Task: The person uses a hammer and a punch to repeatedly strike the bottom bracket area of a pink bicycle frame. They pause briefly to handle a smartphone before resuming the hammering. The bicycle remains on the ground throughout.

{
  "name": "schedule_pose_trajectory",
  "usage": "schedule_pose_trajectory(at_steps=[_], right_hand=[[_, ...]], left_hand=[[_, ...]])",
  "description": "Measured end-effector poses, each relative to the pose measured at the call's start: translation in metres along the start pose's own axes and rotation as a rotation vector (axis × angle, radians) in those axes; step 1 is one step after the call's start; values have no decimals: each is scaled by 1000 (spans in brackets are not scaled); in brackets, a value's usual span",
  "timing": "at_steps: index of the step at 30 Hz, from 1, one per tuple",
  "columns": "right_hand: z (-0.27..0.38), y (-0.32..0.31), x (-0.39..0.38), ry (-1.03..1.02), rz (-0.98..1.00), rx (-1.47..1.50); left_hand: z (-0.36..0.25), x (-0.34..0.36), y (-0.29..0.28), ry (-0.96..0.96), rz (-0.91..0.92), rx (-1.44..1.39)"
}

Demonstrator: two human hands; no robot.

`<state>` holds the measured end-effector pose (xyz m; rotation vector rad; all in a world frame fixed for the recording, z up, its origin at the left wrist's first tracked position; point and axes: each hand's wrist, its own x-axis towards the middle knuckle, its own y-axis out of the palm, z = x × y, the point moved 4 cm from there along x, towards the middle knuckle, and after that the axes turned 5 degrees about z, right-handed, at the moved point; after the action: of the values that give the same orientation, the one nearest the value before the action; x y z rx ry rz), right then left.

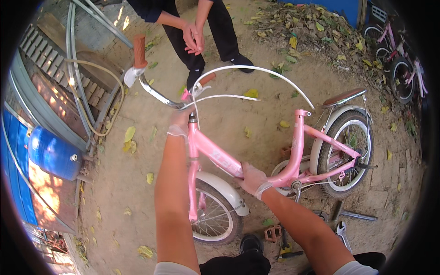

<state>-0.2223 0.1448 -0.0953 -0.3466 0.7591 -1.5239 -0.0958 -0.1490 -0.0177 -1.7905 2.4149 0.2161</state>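
Observation:
A pink child's bicycle (293,142) stands side-on before me, with white cables arching from its handlebar (160,94) over the seat tube, which has no saddle. My left hand (179,123), gloved and slightly blurred, is closed around the handlebar stem at the top of the head tube. My right hand (253,179), in a clear glove, grips the sloping down tube of the pink frame. The front wheel (215,222) with its white mudguard is below my arms. A brown rear seat (343,96) sits over the rear wheel.
Another person (192,34) stands opposite, hands together. A blue tank (55,153), metal rails and a hose are at left. More bicycles (403,78) and fallen leaves lie at upper right. A hammer, a wrench (343,236) and a loose pedal (273,233) lie on the dirt ground (119,183).

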Motion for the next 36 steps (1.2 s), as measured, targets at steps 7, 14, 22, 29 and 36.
schedule_pose_trajectory(at_steps=[7, 14, 22, 29, 36], right_hand=[[-8, 2, 2, 13, -4, 35], [-7, 5, 3, 56, -46, 28], [-5, 1, 5, 57, -26, 17], [-3, -34, -33, -113, -56, -238], [-70, -176, -205, 61, 466, -249]], left_hand=[[-7, 7, 6, -38, -54, 48], [-1, 12, 6, -5, -81, 105], [-8, 7, 2, -99, 83, 151], [-9, -56, -11, 5, -5, 132], [-10, -216, 36, 343, -221, 410]])
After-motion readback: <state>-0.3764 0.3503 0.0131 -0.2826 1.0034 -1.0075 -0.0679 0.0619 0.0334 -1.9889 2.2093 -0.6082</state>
